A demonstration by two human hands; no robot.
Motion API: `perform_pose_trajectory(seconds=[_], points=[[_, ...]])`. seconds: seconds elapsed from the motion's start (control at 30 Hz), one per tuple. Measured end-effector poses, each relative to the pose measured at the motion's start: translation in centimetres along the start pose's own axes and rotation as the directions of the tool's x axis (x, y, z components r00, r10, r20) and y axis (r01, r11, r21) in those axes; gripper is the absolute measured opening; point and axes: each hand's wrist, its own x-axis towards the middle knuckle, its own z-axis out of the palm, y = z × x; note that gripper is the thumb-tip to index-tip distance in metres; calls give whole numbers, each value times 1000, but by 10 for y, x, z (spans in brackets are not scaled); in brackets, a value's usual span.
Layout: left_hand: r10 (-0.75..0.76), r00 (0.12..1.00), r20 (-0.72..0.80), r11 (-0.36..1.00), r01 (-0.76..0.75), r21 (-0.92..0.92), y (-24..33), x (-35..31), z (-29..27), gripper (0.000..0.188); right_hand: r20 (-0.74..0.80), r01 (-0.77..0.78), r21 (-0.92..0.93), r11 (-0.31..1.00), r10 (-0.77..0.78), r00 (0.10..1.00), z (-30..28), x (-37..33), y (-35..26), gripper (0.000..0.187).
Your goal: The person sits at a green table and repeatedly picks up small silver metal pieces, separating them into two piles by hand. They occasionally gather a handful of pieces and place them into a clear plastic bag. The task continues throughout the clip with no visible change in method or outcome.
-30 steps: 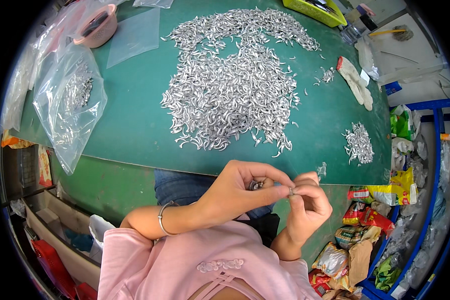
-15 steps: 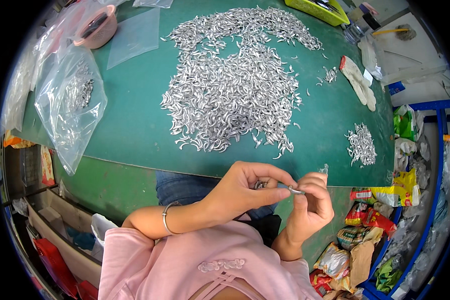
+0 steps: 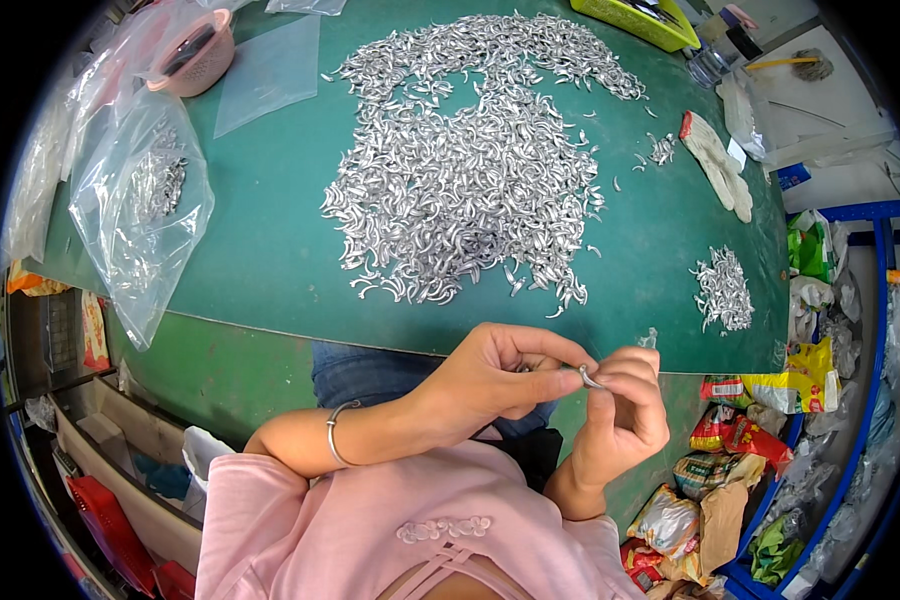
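Note:
In front of my body, just off the table's near edge, my left hand (image 3: 505,372) and my right hand (image 3: 625,400) meet at the fingertips. Between them is a small curved silver metal piece (image 3: 591,379), pinched by both thumbs and forefingers. More metal may sit in the curled fingers of my left hand, but they mostly hide it. Beyond my hands, a large heap of similar curved metal pieces (image 3: 470,180) spreads over the green table (image 3: 270,230). A smaller pile of these pieces (image 3: 723,290) lies at the right.
A clear plastic bag (image 3: 130,240) with some metal pieces overhangs the left table edge. Behind it stands a pink basket (image 3: 205,65). A white glove (image 3: 718,165) and a yellow-green tray (image 3: 640,22) lie at the right and far right. Blue shelving (image 3: 875,300) holds several packages.
The small metal piece has turned between my fingertips and now slants more steeply. Metal glimpsed inside my left hand's fingers shows less. Both hands have stayed nearly in place.

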Motion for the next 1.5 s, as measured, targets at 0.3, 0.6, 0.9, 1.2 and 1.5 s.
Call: perform_pose_trajectory(seconds=[0.3, 0.6, 0.9, 1.2, 1.5], points=[[-123, 991, -51, 962, 106, -253, -6, 6, -17, 12, 205, -379, 143, 914, 347, 915, -5, -2, 21, 6], [-74, 987, -142, 945, 24, -327, -12, 6, -32, 16, 161, -5, -705, 710, 167, 973, -9, 14, 68, 19], [-74, 976, -207, 975, 27, -220, -13, 9, -31, 21, 145, 18, -736, 676, 131, 981, -15, 12, 76, 17], [-35, 986, -166, 981, 2, -195, -17, 10, -32, 22, 152, 41, -739, 672, 107, 982, -20, 14, 78, 12], [-14, 986, -164, 981, -18, -191, -21, 8, -34, 21, 145, 50, -731, 680, 83, 986, -19, 15, 78, 8]])
